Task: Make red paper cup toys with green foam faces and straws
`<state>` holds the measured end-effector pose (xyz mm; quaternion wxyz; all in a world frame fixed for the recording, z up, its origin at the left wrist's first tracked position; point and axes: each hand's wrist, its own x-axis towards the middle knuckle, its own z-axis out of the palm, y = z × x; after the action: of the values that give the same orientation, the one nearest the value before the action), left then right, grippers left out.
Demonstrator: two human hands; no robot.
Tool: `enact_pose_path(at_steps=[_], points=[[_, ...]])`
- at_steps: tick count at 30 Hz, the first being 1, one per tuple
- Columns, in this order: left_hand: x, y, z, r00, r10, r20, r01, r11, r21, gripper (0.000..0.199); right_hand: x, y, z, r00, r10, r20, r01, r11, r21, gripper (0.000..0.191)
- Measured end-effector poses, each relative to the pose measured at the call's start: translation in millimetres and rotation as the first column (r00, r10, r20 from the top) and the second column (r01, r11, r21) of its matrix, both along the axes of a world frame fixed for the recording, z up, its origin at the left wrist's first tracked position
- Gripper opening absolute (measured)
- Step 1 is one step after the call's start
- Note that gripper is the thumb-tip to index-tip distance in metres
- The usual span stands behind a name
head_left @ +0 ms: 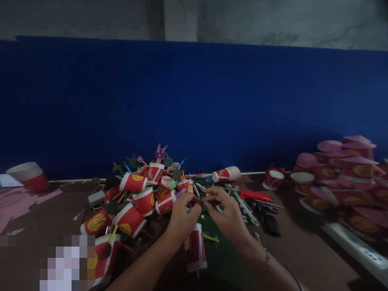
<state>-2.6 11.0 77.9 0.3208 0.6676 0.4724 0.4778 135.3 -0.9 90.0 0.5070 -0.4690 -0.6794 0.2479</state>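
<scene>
The left hand [183, 216] and right hand [228, 216] pinch a small dark piece [203, 206] at centre frame — details unclear. Finished-looking cups [129, 218] heap left of centre; the lower-centre cup [195, 248] seems incomplete.

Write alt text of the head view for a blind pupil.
A person's left hand and right hand nearly meet over a cluttered brown table; anything pinched is unclear. Red paper cups lie heaped at left, pink-topped cups are piled at right, and a blue panel stands behind.
</scene>
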Motion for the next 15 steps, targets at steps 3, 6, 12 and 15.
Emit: enact_pose_path(at_steps=[3, 6, 12, 15], points=[[0, -1, 3.8, 0.998, -0.018, 0.068, 0.019, 1.0, -0.023, 0.013, 2, 4, 2.5, 0.991, 0.011, -0.135, -0.029, 0.991, -0.134, 0.023], [-1, -2, 5.9, 0.993, -0.045, 0.11, 0.05, 0.998, -0.048, 0.013, 7, 9, 1.8, 0.968, 0.0, -0.25, -0.057, 0.974, -0.22, 0.027], [-3, 7, -0.5, 0.991, -0.033, 0.13, 0.044, 0.996, -0.083, 0.014, 16, 19, -5.5, 0.945, -0.024, -0.327, -0.044, 0.979, -0.199, 0.028], [-6, 16, -10.3, 0.997, 0.028, -0.065, -0.026, 0.999, 0.022, 0.021, 18, 21, -7.4, 0.959, -0.029, -0.282, -0.014, 0.988, -0.151, 0.024]])
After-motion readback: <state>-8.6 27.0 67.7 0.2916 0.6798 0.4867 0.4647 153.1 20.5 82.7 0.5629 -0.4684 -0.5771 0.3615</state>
